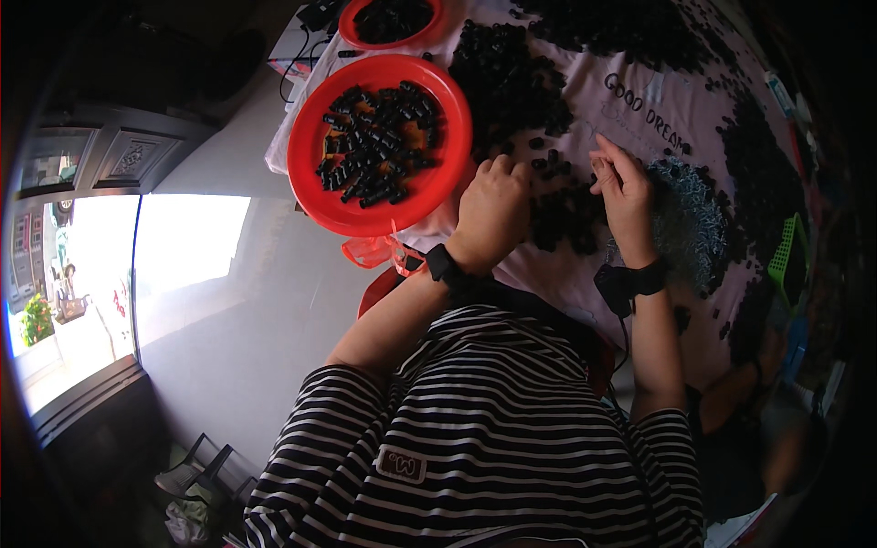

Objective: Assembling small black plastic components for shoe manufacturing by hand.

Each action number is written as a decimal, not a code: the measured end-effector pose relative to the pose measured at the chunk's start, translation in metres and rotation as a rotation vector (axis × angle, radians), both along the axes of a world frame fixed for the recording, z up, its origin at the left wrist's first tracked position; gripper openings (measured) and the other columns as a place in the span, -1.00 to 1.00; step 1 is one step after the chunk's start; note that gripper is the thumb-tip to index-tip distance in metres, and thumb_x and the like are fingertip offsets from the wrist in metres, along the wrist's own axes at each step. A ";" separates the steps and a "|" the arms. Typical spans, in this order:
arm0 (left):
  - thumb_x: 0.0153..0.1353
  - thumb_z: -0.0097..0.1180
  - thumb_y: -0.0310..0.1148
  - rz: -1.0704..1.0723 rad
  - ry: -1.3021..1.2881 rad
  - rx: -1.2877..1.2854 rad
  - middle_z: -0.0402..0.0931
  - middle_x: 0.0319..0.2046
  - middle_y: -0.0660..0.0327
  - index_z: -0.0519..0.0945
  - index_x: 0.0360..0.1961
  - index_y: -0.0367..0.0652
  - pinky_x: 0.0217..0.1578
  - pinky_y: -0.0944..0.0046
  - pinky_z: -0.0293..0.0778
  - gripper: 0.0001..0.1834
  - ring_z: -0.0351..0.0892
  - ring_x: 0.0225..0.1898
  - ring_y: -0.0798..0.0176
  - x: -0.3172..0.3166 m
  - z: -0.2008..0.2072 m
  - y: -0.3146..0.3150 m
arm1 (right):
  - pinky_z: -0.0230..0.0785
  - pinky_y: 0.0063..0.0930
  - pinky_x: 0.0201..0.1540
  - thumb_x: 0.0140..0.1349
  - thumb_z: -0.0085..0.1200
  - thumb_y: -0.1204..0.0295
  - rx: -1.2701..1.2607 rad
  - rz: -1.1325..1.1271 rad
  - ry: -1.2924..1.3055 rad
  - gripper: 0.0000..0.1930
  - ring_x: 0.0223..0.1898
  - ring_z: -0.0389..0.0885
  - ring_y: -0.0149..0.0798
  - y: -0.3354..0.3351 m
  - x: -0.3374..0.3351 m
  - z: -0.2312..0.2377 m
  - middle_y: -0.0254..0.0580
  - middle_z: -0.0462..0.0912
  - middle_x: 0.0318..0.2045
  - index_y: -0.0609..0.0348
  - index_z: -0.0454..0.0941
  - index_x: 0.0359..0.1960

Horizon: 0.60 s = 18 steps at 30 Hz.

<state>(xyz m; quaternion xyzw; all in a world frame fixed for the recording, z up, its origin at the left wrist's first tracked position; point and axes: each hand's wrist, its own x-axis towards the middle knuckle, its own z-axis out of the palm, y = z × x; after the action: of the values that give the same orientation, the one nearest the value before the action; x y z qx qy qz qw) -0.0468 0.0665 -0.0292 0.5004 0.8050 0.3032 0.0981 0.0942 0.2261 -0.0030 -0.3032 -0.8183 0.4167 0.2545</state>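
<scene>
My left hand (496, 208) is beside the right rim of a red plastic basin (309, 187), back upward, its curled fingers closed and mostly hidden. In the basin lie many short black ribbed plastic pieces (375, 146). To the right, my right hand (627, 203) is raised over the table with thumb and fingertips drawn close; whatever they may pinch is too small to make out. Between the hands lies a patch of small black parts (565, 219). A heap of small bluish-silver, screw-like pieces (699, 215) lies just right of my right hand.
A pale pink cloth (594, 87) with lettering covers the table. Larger heaps of black parts (502, 78) spread across it. Another red basin (395, 41) stands at the far left. A green plastic basket (787, 258) is at the right edge, with another person's arm (744, 393) below it.
</scene>
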 end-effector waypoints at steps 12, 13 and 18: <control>0.10 0.15 -0.53 -0.078 0.062 0.081 0.57 -0.08 0.08 0.71 -0.02 -0.02 0.01 0.05 0.58 -0.61 0.55 -0.01 -0.08 0.005 0.015 0.022 | 0.54 -0.30 -0.13 0.40 0.08 0.61 0.324 -0.034 -0.070 -0.78 -0.22 0.68 -0.07 0.005 0.027 -0.006 -0.04 0.66 -0.20 0.30 0.63 0.04; 0.10 0.15 -0.53 -0.082 0.060 0.079 0.57 -0.08 0.08 0.71 -0.02 -0.02 0.01 0.05 0.58 -0.61 0.55 -0.01 -0.08 0.004 0.016 0.026 | 0.53 -0.29 -0.14 0.40 0.08 0.61 0.301 -0.039 -0.070 -0.78 -0.23 0.67 -0.07 0.002 0.030 -0.005 -0.03 0.66 -0.21 0.30 0.63 0.04; 0.07 0.18 -0.48 -0.294 0.230 0.126 0.60 -0.05 0.17 0.75 -0.09 0.07 0.09 0.15 0.52 -0.64 0.51 0.05 0.00 -0.001 0.010 0.041 | 0.51 -0.29 -0.16 0.38 0.11 0.61 0.206 -0.047 -0.101 -0.78 -0.24 0.64 -0.05 -0.023 0.041 0.002 -0.04 0.65 -0.22 0.29 0.62 0.03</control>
<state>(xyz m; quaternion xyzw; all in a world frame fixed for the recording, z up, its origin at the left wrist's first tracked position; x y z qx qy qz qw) -0.0483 0.1079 -0.0193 0.6491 0.7086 0.2762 0.0173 0.1348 0.2035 -0.0015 -0.3150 -0.8614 0.3084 0.2523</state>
